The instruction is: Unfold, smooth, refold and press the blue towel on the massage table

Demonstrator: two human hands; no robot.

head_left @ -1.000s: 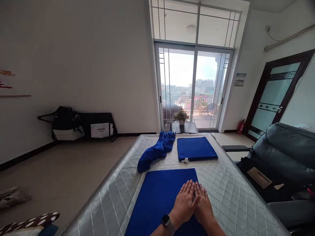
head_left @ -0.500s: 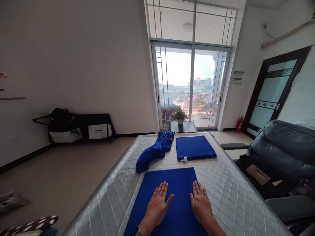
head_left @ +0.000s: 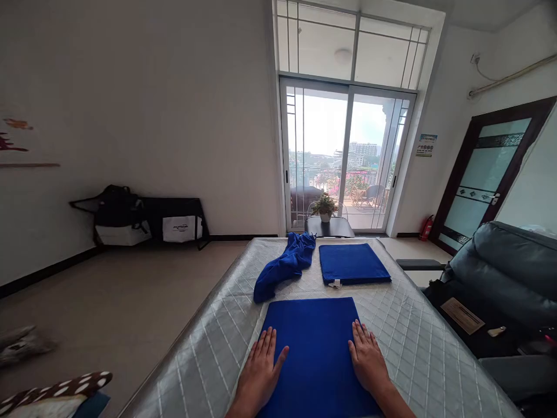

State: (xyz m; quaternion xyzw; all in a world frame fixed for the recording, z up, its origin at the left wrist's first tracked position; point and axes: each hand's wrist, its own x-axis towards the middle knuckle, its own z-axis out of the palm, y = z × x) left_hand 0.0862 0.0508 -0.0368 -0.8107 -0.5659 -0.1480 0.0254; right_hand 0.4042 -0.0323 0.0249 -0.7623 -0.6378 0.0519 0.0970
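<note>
We rest our left hand, fingers together and thumb out, over the left edge of the flat blue cloth on the quilted cover; our right hand, fingers close together, covers its right edge.

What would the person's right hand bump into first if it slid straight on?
The right hand would probably meet the flat, four-sided blue fabric piece ahead, past a silver quilted surface; depth is unclear.

Front cloth on mattress; behind it, second cloth left, third cloth right.
</note>
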